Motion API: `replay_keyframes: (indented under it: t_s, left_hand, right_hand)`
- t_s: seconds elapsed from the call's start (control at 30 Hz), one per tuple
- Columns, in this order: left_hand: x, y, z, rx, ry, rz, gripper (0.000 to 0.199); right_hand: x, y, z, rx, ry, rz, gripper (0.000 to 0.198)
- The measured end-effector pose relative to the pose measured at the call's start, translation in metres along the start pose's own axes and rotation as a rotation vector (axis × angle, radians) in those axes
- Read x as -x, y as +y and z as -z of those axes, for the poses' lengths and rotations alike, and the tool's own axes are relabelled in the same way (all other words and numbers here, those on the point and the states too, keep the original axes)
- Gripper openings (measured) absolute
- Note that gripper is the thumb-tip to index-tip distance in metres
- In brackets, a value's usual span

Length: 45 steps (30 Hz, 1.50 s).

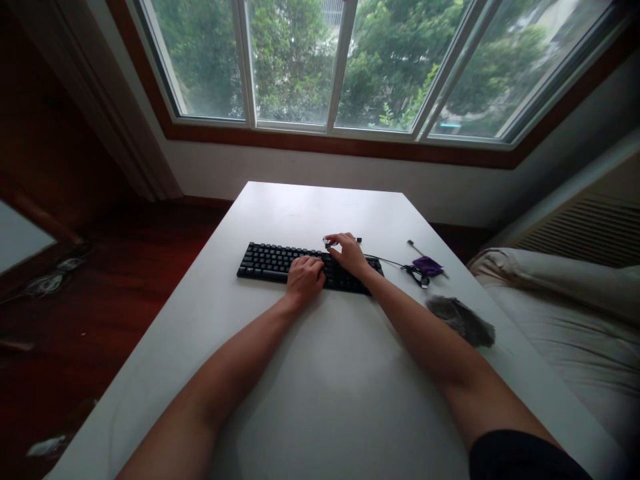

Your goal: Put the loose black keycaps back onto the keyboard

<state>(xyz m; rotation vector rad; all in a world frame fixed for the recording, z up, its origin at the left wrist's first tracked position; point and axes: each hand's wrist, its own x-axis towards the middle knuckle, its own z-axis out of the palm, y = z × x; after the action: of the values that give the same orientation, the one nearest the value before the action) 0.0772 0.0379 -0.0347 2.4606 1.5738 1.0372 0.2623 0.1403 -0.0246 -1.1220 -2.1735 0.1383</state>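
Observation:
A black keyboard point(265, 263) lies across the middle of the white table. My left hand point(305, 279) rests on its near middle part, fingers curled and pressed against the keys and front edge. Over the right half of the keyboard is my right hand point(351, 253), its thumb and forefinger pinched at the far edge. Between those fingertips is a small thing with a thin wire loop point(327, 243); its exact kind is too small to make out. Just beyond the right hand sits a small dark block point(359, 240).
To the right lie a black cable with a USB plug point(419, 275), a purple cloth point(428, 266), a small thin brush point(414, 247) and a dark grey cloth point(461, 320). The white table point(320, 210) stands before a window. A covered sofa point(560, 313) borders its right side.

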Motion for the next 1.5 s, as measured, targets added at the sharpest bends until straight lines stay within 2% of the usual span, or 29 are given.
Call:
replay_keyframes:
  t_s: [0.27, 0.5, 0.7, 0.8, 1.0, 1.5]
  left_hand:
    - [0.001, -0.001, -0.001, -0.013, 0.008, -0.006, 0.022]
    - [0.001, -0.001, 0.0, 0.0, -0.002, 0.004, 0.022]
    - [0.001, 0.0, 0.001, -0.003, -0.011, 0.007, 0.021]
    - [0.001, 0.0, 0.001, -0.006, -0.002, 0.005, 0.021]
    - [0.001, 0.0, 0.0, -0.011, -0.011, 0.009, 0.021]
    - [0.001, 0.0, -0.001, 0.0, 0.0, 0.003, 0.02]
  right_hand:
    - [0.013, -0.019, 0.01, 0.004, -0.019, 0.008, 0.026]
    - [0.013, -0.017, 0.009, -0.011, -0.014, -0.009, 0.024]
    - [0.005, -0.001, 0.006, -0.136, -0.173, -0.234, 0.018]
    - [-0.001, 0.007, 0.003, -0.16, -0.204, -0.305, 0.017]
    - [-0.009, 0.007, -0.001, -0.108, -0.268, -0.302, 0.018]
    - [-0.009, 0.0, -0.001, -0.028, -0.289, -0.216, 0.015]
